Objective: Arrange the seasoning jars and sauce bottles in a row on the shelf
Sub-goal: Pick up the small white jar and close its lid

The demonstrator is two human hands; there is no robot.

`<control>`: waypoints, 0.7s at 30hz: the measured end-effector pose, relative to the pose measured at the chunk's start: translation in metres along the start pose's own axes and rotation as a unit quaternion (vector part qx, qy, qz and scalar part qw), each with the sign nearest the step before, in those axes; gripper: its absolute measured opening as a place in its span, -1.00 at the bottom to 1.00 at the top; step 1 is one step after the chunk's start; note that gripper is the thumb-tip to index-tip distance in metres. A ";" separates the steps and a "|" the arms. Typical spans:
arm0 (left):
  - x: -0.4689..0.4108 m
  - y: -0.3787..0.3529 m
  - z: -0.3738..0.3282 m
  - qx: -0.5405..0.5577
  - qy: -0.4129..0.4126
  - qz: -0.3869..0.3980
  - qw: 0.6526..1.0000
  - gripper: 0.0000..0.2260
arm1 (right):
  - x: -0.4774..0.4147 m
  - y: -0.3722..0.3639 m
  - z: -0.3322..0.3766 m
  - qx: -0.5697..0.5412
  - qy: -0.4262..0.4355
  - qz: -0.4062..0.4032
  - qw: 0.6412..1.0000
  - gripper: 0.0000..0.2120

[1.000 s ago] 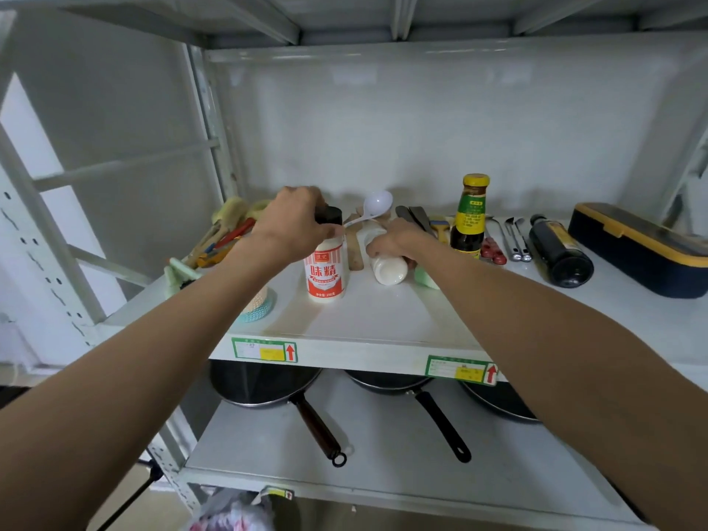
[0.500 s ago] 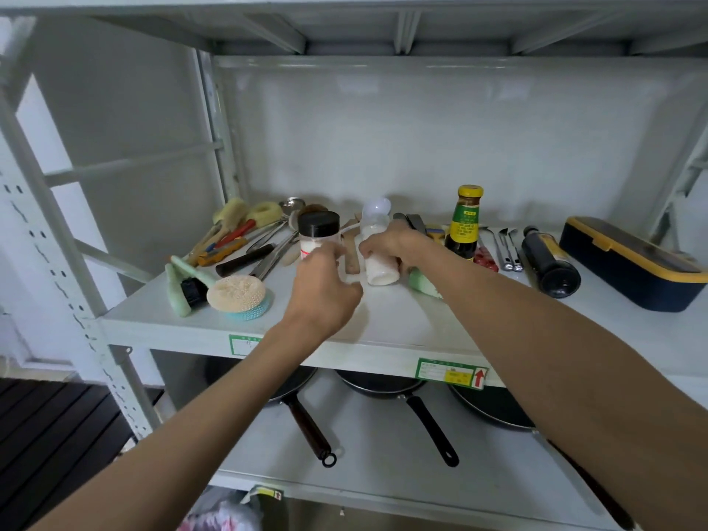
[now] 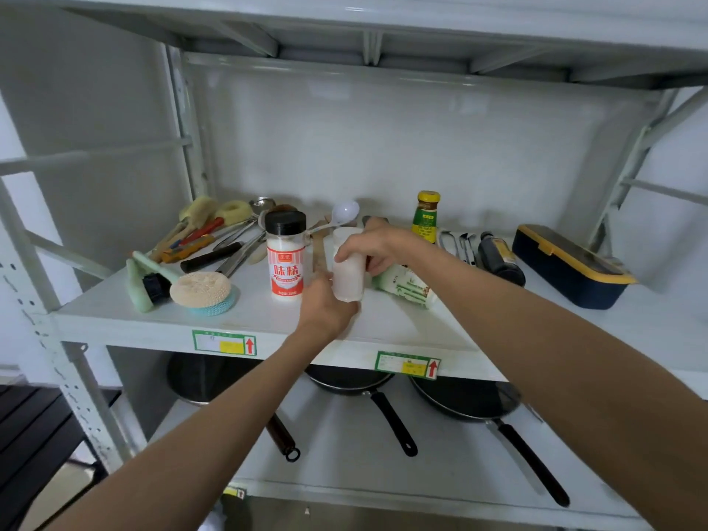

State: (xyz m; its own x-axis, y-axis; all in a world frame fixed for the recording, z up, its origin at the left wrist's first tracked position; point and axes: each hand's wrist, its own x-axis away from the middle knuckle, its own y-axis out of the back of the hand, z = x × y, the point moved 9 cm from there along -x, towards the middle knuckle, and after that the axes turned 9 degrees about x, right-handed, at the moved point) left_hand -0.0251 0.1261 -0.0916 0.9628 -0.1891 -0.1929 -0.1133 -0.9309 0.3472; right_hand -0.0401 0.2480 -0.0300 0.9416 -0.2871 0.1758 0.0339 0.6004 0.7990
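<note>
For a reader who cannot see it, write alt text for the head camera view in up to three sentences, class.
Both hands hold an upright white jar on a white shelf, the right hand gripping near its top, the left hand at its base. Just left stands a black-capped seasoning jar; a dark bottle lies on its side to the right.

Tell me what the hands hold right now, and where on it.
Both hold the white jar: the right hand wraps its upper side, the left hand its lower part near the base.

Matt painted metal shelf, translucent plastic jar, glossy dark pans, rough scouring pad
</note>
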 end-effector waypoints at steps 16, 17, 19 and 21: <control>-0.016 -0.010 0.004 0.070 -0.020 -0.019 0.997 -0.36 | 0.016 0.040 0.036 0.269 0.117 -0.058 0.954 -0.62; -0.015 -0.010 0.006 0.073 -0.021 -0.016 0.997 -0.34 | 0.016 0.038 0.038 0.275 0.124 -0.067 0.951 -0.59; -0.014 -0.008 0.008 0.073 -0.023 -0.011 0.997 -0.34 | 0.017 0.036 0.043 0.283 0.140 -0.073 0.946 -0.50; -0.015 -0.008 0.009 0.072 -0.025 -0.012 0.997 -0.39 | 0.018 0.038 0.047 0.303 0.148 -0.065 0.939 -0.39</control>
State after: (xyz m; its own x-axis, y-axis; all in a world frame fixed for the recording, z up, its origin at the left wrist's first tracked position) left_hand -0.0409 0.1337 -0.0995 0.9527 -0.1781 -0.2464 -0.1276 -0.9698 0.2077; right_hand -0.0374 0.2304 0.0305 0.9976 -0.0554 -0.0416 0.0425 0.0148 0.9990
